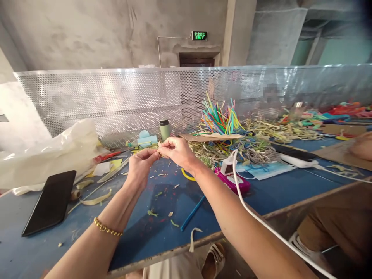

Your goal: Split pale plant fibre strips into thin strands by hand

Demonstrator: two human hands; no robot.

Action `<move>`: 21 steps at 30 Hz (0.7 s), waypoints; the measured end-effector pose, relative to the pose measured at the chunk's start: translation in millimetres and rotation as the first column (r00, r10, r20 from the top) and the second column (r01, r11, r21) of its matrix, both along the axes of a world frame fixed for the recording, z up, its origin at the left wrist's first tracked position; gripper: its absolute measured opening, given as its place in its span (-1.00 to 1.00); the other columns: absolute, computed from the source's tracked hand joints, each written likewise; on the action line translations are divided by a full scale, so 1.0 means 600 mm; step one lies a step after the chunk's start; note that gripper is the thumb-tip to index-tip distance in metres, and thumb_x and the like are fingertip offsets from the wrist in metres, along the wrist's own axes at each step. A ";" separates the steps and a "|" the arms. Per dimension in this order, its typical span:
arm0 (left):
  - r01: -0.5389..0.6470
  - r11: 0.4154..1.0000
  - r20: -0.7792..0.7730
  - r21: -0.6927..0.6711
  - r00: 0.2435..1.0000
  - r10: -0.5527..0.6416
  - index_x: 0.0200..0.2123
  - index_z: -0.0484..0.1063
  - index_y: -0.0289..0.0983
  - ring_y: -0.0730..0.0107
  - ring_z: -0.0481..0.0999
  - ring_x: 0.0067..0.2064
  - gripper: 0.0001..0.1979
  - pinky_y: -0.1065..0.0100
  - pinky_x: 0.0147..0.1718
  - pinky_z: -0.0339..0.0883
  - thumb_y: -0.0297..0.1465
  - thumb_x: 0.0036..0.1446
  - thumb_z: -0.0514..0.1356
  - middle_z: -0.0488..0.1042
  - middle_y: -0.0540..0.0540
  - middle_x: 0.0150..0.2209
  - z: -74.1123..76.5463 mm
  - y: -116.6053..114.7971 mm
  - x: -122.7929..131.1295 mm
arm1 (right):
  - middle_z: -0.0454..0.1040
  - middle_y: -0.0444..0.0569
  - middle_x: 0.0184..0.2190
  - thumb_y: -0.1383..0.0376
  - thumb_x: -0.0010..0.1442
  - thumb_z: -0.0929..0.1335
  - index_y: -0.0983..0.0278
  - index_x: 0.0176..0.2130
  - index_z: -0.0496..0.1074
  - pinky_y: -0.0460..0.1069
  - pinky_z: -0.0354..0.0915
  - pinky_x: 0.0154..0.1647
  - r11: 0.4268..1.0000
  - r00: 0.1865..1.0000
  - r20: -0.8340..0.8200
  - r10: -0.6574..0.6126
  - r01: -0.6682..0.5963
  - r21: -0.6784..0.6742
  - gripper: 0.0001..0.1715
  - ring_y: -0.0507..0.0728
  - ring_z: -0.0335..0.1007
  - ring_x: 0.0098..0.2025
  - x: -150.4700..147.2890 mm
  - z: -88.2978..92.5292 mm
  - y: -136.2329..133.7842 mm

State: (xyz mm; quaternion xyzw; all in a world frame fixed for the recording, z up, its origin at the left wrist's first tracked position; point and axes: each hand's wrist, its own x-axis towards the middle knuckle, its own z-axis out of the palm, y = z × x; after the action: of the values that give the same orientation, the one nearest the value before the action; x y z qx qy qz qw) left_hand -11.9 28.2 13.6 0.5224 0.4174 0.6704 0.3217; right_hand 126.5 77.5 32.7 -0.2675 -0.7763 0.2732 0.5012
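Note:
My left hand (pixel 139 166), with a gold bead bracelet on its wrist, is closed in a pinch above the blue table. Fingertips nearly together, my right hand (pixel 178 153) pinches beside it. Between them shows a small pale strip (pixel 159 145), mostly hidden by the fingers, its kind too small to tell. Below the hands, bits of pale and green plant scrap (pixel 152 213) and a blue straw-like stick (pixel 192 213) lie on the table (pixel 136 240). A green bottle with a black lid (pixel 164 130) stands just behind the hands.
At left lie a black phone (pixel 50 203) and plastic sheeting (pixel 58 151). Colourful stems (pixel 221 116) and dried fibres (pixel 279 130) heap at the back. A white cable (pixel 261 221) crosses over my right forearm. Another person's hand (pixel 362 146) rests at far right.

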 end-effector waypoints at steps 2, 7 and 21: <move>0.021 0.999 -0.063 -0.047 0.998 -0.024 -0.45 0.57 -0.34 0.47 0.33 -0.47 -0.81 0.40 -0.46 0.11 -0.33 -0.15 0.34 0.50 -0.04 -0.52 0.001 0.000 -0.001 | 0.48 -0.09 -0.53 0.38 0.10 0.38 0.35 -0.44 0.43 -0.11 0.22 -0.44 0.994 0.995 0.079 -0.060 0.052 0.101 -0.91 -0.01 0.34 -0.49 0.000 0.000 0.001; 0.056 0.998 -0.179 -0.022 0.982 -0.059 -0.46 0.56 -0.32 0.42 0.40 -0.39 -0.87 0.39 -0.38 0.15 -0.36 -0.08 0.31 0.52 -0.06 -0.48 0.006 0.000 -0.010 | 0.50 -0.05 -0.51 0.35 0.24 0.29 0.35 -0.37 0.45 -0.10 0.22 -0.46 0.981 0.985 0.142 -0.095 0.068 0.183 -0.81 0.00 0.37 -0.51 0.007 0.007 0.000; 0.306 0.946 0.160 -0.107 0.944 -0.287 -0.42 0.51 -0.34 0.43 0.44 -0.38 -0.82 0.44 -0.44 0.19 -0.34 -0.07 0.34 0.52 -0.10 -0.42 0.007 0.003 -0.010 | 0.37 -0.18 -0.61 0.20 0.06 0.43 0.33 -0.46 0.42 -0.11 0.17 -0.51 0.968 0.967 -0.146 0.207 -0.224 -0.111 -0.76 -0.05 0.22 -0.56 0.006 0.006 -0.001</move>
State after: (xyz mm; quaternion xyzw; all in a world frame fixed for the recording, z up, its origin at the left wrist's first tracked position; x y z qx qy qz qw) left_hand -18.0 29.7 17.5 0.5078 0.3530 0.6211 0.4815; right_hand 130.1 76.6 36.2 -0.1937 -0.7469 0.3919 0.5011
